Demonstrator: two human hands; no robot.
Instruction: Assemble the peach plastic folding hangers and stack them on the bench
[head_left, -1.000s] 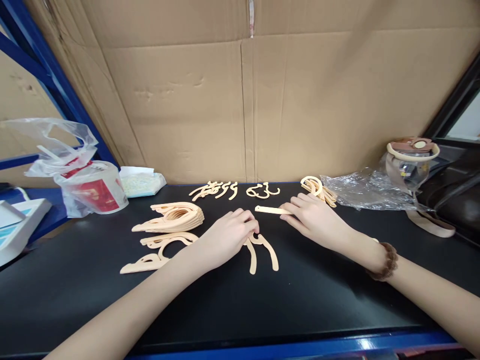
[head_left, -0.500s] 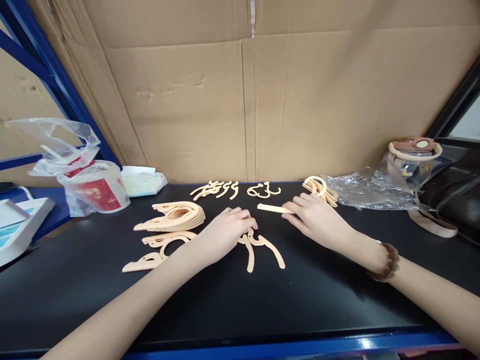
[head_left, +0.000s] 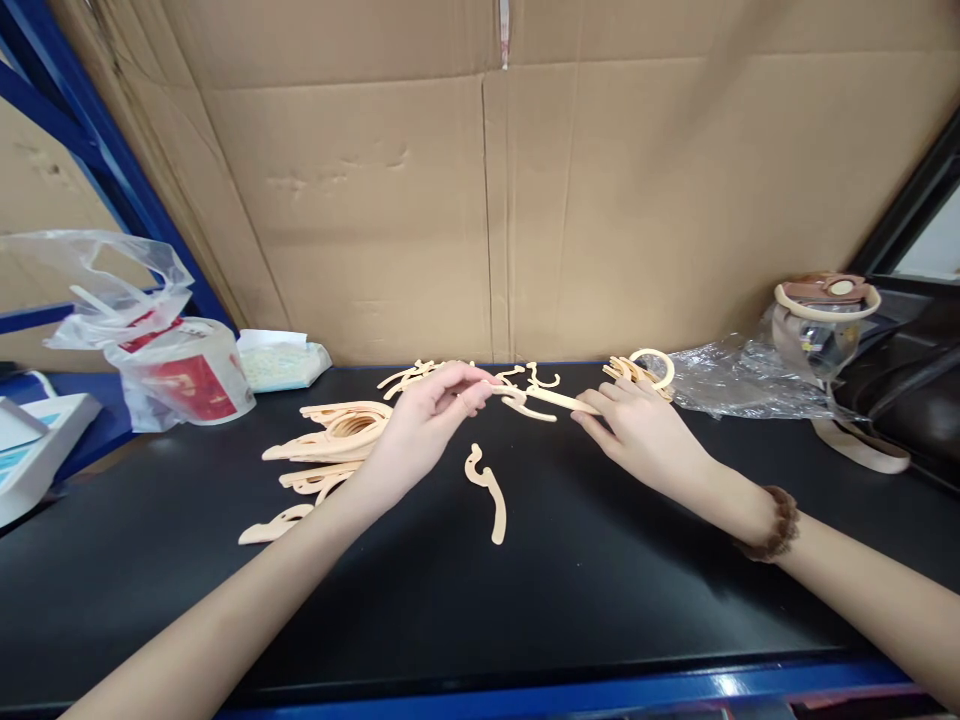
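Observation:
My left hand (head_left: 424,420) is lifted above the black tabletop (head_left: 480,600), pinching one end of a curved pale wooden piece (head_left: 525,403). My right hand (head_left: 637,430) pinches a straight wooden stick (head_left: 555,398) that meets that curved piece in the air between the two hands. A second curved wooden piece (head_left: 487,490) lies alone on the table just below and in front of the hands. I wear a brown bead bracelet (head_left: 772,522) on the right wrist.
A stack of arched wooden pieces (head_left: 337,430) and flat ones (head_left: 281,520) lie left of my hands. Small hooks (head_left: 409,375) and wooden rings (head_left: 649,368) sit near the cardboard wall (head_left: 480,200). Plastic bag with a cup (head_left: 172,370) stands left; crumpled plastic (head_left: 742,385) and a jar (head_left: 821,320) right.
My left hand lifted one curved piece off the table and carried it up and right. My right hand raised the stick to meet it. The other curved piece stayed on the table.

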